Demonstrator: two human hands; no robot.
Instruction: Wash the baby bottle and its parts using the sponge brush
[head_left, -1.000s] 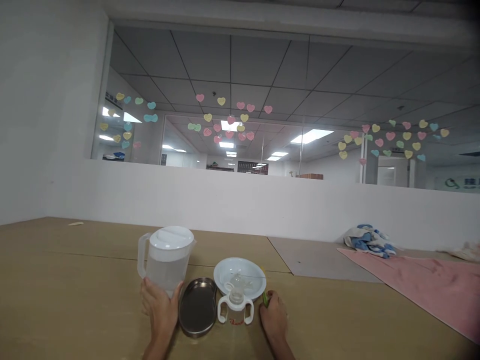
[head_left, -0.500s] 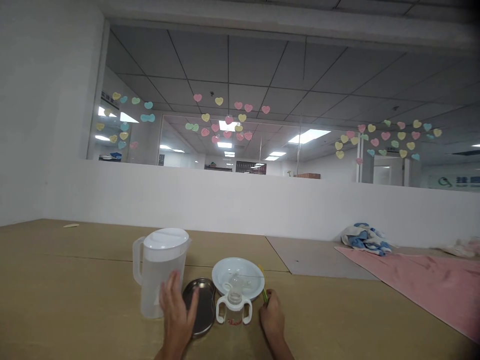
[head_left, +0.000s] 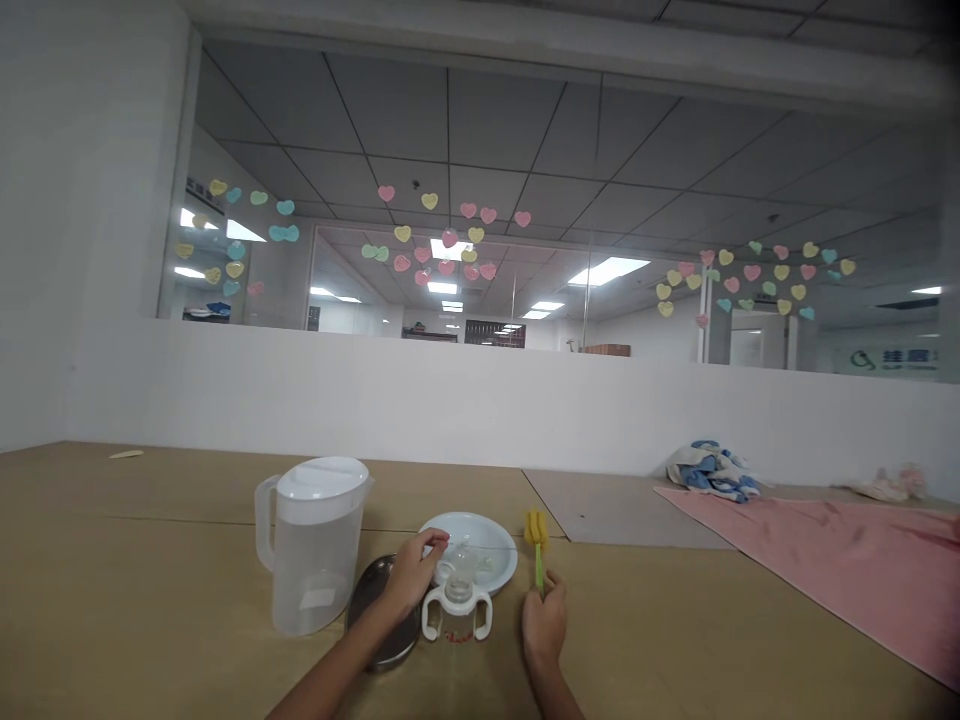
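Observation:
My right hand (head_left: 545,618) is closed round the green handle of a brush (head_left: 537,530) with a yellow sponge head, held upright. My left hand (head_left: 417,574) reaches over the metal tray (head_left: 384,640) to the left rim of a white bowl (head_left: 501,560), its fingers bent; whether they hold anything is too small to tell. Clear parts (head_left: 465,557) lie in the bowl. In front of it stands an open clear bottle (head_left: 458,618) with two white handles, between my hands. A lidded jug (head_left: 319,560) of translucent plastic is at the left.
A pink cloth (head_left: 847,560) covers the table's right side, with a crumpled blue and white cloth (head_left: 712,472) at its back corner. A grey mat (head_left: 622,510) lies behind. The white wall (head_left: 450,410) bounds the brown table (head_left: 187,600).
My left hand has moved from beside the jug rightward to the bowl, its fingers now bent. The brush in my right hand has come upright, showing its yellow head. The view has shifted slightly.

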